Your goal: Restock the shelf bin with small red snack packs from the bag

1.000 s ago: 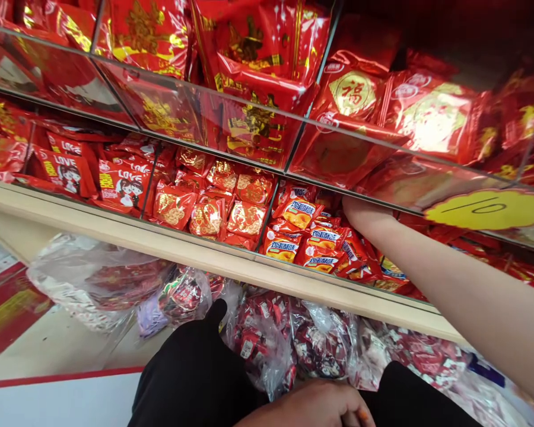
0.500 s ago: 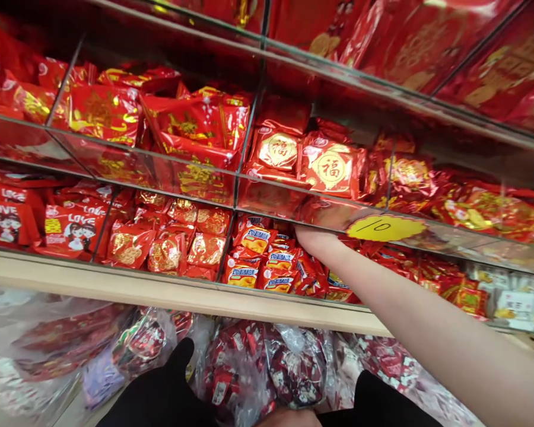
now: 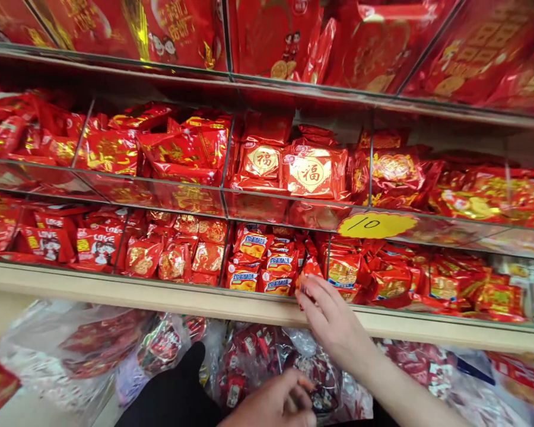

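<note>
My right hand (image 3: 331,317) is at the front edge of the lower shelf, its fingers closed round a small red packet (image 3: 310,270). Just left of that packet are red packets with blue-and-white labels (image 3: 279,262), stacked in their compartment. Lower down, in front of the hanging bags, my left hand (image 3: 273,403) has its fingers curled in. A bit of orange shows at its fingertips, too small to identify. The two hands are apart.
A pale shelf edge (image 3: 160,295) runs across the view. Above are clear dividers and a yellow tag (image 3: 377,225) marked 10. Red packets with gold emblems (image 3: 309,172) fill the middle shelf. Clear plastic bags (image 3: 249,362) hang below.
My right hand has come out from deep in the lower compartment, down to the shelf's front edge, with a red packet. My left hand has risen further into view. The camera view has shifted.
</note>
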`<state>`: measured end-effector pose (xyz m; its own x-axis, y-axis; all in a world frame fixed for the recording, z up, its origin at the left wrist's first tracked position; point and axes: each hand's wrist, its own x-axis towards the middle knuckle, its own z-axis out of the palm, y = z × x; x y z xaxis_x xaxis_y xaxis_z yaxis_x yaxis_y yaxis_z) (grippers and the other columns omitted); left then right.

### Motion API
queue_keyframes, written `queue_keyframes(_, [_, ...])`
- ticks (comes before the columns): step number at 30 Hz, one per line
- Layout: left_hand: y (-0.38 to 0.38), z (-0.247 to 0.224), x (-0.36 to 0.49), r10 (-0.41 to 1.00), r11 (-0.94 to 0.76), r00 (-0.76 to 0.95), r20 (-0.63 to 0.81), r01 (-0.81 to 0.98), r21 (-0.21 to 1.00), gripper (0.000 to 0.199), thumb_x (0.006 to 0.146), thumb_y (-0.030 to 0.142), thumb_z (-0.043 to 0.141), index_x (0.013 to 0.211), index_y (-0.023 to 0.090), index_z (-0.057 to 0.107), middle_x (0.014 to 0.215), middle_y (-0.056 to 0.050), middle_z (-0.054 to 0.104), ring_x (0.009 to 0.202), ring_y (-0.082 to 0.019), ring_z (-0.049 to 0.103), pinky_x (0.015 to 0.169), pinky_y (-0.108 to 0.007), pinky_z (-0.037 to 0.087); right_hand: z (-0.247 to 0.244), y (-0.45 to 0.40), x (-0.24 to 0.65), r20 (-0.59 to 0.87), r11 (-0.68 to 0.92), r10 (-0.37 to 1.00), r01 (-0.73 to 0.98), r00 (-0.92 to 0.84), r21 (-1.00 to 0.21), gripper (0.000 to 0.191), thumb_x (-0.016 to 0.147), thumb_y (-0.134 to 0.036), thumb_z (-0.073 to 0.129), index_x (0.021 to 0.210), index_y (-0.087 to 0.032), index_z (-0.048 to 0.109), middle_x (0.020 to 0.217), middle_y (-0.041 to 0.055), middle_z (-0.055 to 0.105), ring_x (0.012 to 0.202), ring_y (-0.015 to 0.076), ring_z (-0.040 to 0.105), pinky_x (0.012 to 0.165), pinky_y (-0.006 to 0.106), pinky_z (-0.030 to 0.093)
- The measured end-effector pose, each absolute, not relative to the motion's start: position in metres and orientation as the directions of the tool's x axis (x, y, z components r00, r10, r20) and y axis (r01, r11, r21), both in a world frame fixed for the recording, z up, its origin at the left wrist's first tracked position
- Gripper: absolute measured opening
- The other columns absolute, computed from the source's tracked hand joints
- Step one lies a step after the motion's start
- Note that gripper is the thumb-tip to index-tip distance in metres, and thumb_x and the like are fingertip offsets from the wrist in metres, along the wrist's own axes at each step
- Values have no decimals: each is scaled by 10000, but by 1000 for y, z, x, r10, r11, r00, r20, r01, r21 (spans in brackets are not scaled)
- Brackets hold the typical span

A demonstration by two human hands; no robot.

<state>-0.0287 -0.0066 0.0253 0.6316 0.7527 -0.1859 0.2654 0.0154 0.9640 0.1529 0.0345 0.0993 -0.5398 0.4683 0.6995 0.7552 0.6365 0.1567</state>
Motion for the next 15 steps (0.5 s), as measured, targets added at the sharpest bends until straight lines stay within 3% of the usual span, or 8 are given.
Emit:
queue_keyframes(4, [-3,20,-19,857,-9,497,-135,277,961,235,736,250,520,960,191,563,823,-7,597,626,-104,471,622,-220,374,111,63,152,729,627,558,776,-396,-59,342,830,-98,379,1158,-86,473,1280,189,387,1222,253,337,963,425,393])
queue_keyframes(7, [-3,11,-15,851,18,497,-172,299,954,202,727,215,504,910,188,583,752,9,579,629,-111,484,615,-221,381,132,73,151,703,608,608,786,-370,-112,318,782,-96,406,1088,-68,490,1203,193,439,1160,252,405,952,413,399])
queue_keyframes(10, [-5,6,-13,841,-2,509,-186,347,938,204,704,180,498,881,204,598,721,19,574,647,-123,510,604,-219,390,152,79,153,574,587,701,800,-423,-127,337,750,-82,416,1081,-73,480,1087,166,523,1042,240,498,892,387,436])
queue_keyframes(15, [-5,15,-17,839,-143,523,-151,480,865,195,726,227,499,889,234,607,750,8,614,672,-150,555,601,-226,412,174,97,156,301,511,842,840,-447,-182,395,771,-37,344,1152,-103,423,1066,152,576,984,215,562,829,333,458])
